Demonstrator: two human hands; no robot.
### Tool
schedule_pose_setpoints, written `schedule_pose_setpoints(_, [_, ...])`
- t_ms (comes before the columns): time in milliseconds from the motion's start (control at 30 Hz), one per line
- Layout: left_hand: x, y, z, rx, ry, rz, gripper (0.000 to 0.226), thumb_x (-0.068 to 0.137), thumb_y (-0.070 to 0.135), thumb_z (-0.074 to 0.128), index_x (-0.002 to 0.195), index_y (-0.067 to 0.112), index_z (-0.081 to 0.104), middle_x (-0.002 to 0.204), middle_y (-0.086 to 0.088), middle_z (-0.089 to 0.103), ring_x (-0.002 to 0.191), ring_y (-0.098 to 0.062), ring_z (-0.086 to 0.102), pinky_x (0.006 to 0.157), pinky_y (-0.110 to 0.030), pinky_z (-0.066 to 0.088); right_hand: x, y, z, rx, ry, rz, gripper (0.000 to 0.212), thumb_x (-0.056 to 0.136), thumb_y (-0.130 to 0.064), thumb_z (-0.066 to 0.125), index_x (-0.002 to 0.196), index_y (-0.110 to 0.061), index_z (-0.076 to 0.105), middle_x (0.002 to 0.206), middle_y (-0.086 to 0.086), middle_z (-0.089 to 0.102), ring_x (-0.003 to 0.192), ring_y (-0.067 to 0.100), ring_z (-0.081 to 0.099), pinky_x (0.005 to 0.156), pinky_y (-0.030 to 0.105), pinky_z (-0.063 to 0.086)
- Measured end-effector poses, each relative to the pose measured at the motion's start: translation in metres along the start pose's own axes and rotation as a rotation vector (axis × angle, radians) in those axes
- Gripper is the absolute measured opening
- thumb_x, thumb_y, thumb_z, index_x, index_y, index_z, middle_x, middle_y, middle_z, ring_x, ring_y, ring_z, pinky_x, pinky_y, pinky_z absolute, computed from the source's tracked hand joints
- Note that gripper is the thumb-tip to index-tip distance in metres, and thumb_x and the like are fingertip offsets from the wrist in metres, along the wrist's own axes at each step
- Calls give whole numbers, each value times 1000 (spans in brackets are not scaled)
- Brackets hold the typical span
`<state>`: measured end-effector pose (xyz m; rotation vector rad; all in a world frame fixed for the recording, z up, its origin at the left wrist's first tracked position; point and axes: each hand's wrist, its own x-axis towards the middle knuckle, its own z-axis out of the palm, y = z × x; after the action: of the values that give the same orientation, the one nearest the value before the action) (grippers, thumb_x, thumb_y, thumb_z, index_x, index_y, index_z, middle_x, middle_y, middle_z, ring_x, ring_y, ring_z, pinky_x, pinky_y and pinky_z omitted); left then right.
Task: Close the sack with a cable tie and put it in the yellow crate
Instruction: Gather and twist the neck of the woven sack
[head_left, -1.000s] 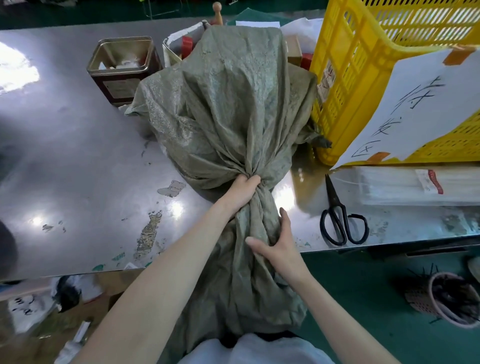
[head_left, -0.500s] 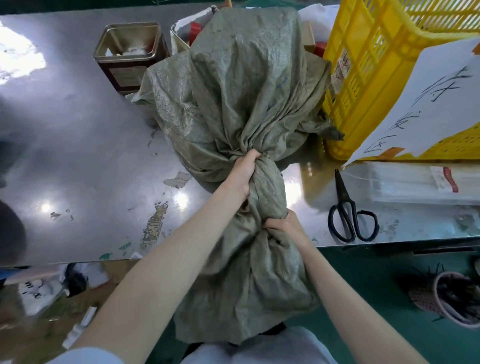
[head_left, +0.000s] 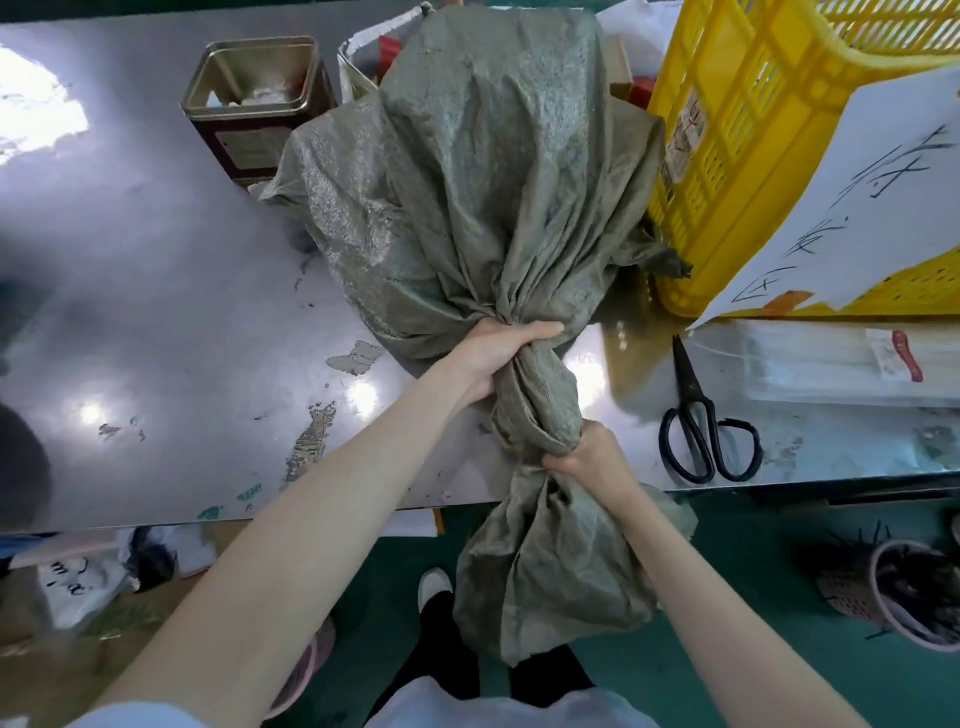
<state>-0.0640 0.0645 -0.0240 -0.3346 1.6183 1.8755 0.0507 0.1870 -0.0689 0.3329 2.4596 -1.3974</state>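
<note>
From the head view: bulky grey-green woven sack (head_left: 467, 171) lies on the steel table (head_left: 156, 291), just left of the yellow slatted plastic crate (head_left: 727, 156). Left hand (head_left: 493, 358) and right hand (head_left: 582, 452) both clench the gathered neck. I'd keep twisting tight, tie close to the bulge.

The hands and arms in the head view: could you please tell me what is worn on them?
Nothing shows on the left hand or the right hand: no gloves, rings or watch. Both forearms are bare. A pale, light-blue sleeve edge shows only at the left upper arm, at the bottom of the picture.
</note>
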Motion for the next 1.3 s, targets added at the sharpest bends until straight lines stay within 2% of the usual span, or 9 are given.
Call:
schedule_pose_setpoints(233, [-4, -10, -2, 67, 34, 11, 12, 82, 6, 68, 95, 6, 68, 81, -8, 69, 75, -21, 65, 77, -30, 52, -19, 13, 16, -145, 187, -90, 39, 83, -7, 63, 116, -6, 40, 77, 10, 56, 68, 34, 57, 53, 34, 39])
schedule_pose_setpoints(433, [-5, -13, -4, 100, -30, -13, 26, 86, 4, 64, 111, -2, 65, 101, -15, 71, 91, -25, 67, 90, -36, 54, -28, 21, 19, -456, 267, -96, 52, 81, -28, 67, 118, -5, 39, 75, 17, 64, 69, 40, 61, 54, 34, 31])
schedule_pose_setpoints(533, [-5, -15, -6, 91, -77, 0, 12, 87, 0, 61, 97, -2, 68, 86, -13, 73, 77, -19, 69, 72, -26, 58, -39, 30, 33, -442, 335, -220, 65, 76, -38, 70, 120, -4, 38, 74, 14, 65, 61, 34, 62, 51, 31, 43])
schedule_pose_setpoints(633, [-6, -16, -8, 117, -73, 3, 14, 87, 4, 60, 74, 5, 64, 66, -4, 64, 60, -13, 60, 60, -21, 51, -41, 44, 55, -522, 403, -241, 68, 81, -47, 61, 123, 2, 41, 89, 16, 62, 75, 34, 60, 72, 41, 49])
schedule_pose_setpoints(700, [-4, -20, -9, 151, -51, 4, 16, 85, 10, 65, 70, 8, 61, 69, -5, 59, 65, -15, 55, 66, -25, 47, -40, 50, 68, -587, 458, -183, 70, 85, -56, 46, 123, 1, 40, 91, 17, 60, 83, 33, 55, 81, 41, 36])
schedule_pose_setpoints(767, [-3, -22, -8, 161, -20, 9, 11, 83, 16, 71, 86, 7, 66, 83, -7, 63, 78, -17, 59, 79, -28, 48, -41, 54, 75, -589, 498, -184, 72, 90, -61, 34, 125, 2, 38, 101, 19, 54, 92, 31, 47, 83, 40, 31])
schedule_pose_setpoints(867, [-3, -27, -7, 162, -8, 17, 40, 79, 17, 76, 116, 4, 66, 103, -5, 69, 94, -16, 63, 87, -26, 49, -47, 65, 83, -644, 475, -267, 77, 92, -62, 27, 136, 1, 23, 119, 17, 39, 106, 32, 40, 90, 44, 29])
schedule_pose_setpoints(1067, [-8, -31, -8, 141, 74, 98, 29, 86, 7, 68, 114, -1, 64, 80, 5, 65, 62, 2, 60, 57, -9, 47, -50, 62, 74, -564, 376, -252, 84, 78, -57, 55, 137, -5, 28, 129, 9, 37, 119, 27, 38, 102, 43, 24])
schedule_pose_setpoints(1300, [-8, -35, -2, 105, 125, 155, 36, 85, 9, 69, 119, 3, 61, 105, -3, 67, 85, -6, 64, 67, -10, 51, -56, 50, 21, -354, 140, -329, 91, 79, -74, 45, 146, -15, 27, 141, -3, 35, 128, 8, 27, 109, 30, 22])
